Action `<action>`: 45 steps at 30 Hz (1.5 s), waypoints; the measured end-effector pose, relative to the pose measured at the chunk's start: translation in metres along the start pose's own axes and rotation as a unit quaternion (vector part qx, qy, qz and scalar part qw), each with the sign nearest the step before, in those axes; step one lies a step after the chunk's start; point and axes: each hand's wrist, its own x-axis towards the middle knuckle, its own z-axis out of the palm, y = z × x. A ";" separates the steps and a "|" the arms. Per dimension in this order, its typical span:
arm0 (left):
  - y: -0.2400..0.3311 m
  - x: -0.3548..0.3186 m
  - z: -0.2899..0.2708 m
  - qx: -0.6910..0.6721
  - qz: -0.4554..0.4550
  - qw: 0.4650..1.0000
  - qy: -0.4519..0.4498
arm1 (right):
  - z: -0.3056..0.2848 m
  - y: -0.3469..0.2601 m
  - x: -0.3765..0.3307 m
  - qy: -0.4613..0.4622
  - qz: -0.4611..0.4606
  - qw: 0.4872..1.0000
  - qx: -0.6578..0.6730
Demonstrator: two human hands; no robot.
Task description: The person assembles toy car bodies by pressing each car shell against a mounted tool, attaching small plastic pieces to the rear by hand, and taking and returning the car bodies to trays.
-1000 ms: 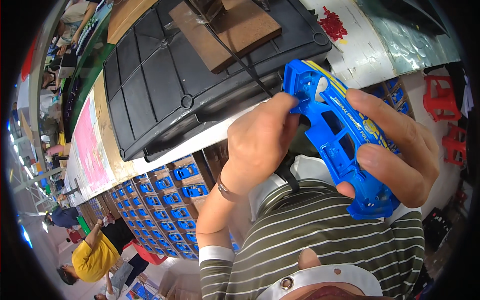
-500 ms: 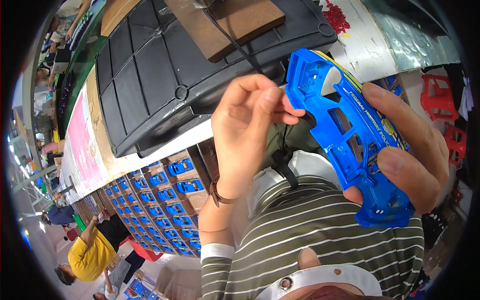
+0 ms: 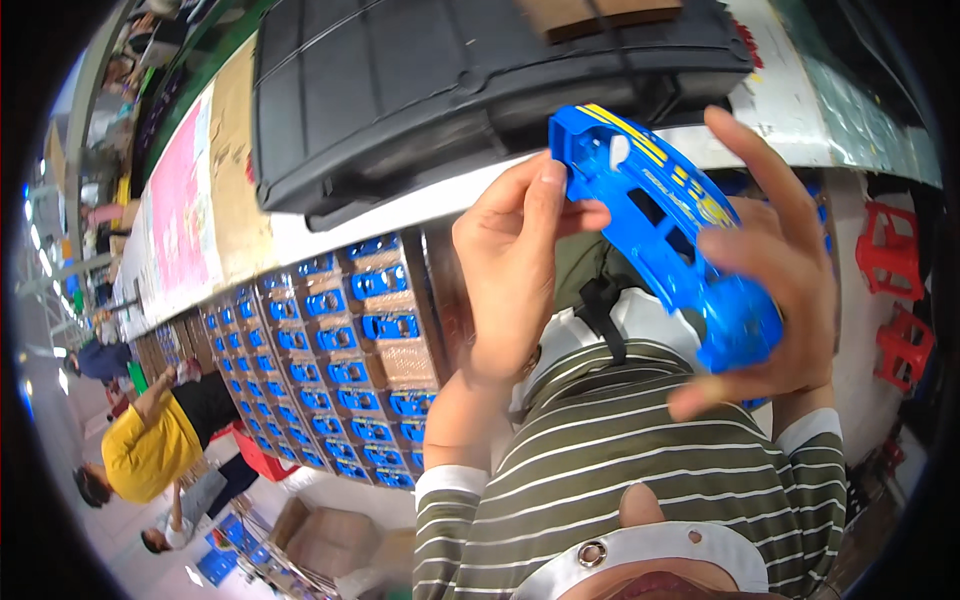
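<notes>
A blue plastic toy car body shell [image 3: 640, 225] with yellow stripes and window openings hangs tilted before my chest, its hollow underside partly showing. The thumb and fingers of my left hand [image 3: 520, 225] pinch its upper left end. My right hand [image 3: 790, 260] is at its lower right end, fingers spread and slightly blurred. One finger passes in front of the shell, another stands away from it. Whether the right palm touches the shell is hidden.
A large black plastic crate [image 3: 400, 100] sits on the white bench, a brown board [image 3: 600, 15] on top. To the left, a compartmented brown tray [image 3: 410, 365] holds several blue car shells. Red stools [image 3: 890, 250] stand at right; a person in yellow [image 3: 165, 440] works at far left.
My right hand has loosened and spread its fingers from around the shell. The left hand has taken hold of the shell's upper end. The view has shifted, showing more of the tray.
</notes>
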 end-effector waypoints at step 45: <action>-0.076 -0.222 -0.226 0.367 0.092 0.829 0.412 | 0.251 -0.061 0.056 -0.251 -0.163 0.941 0.159</action>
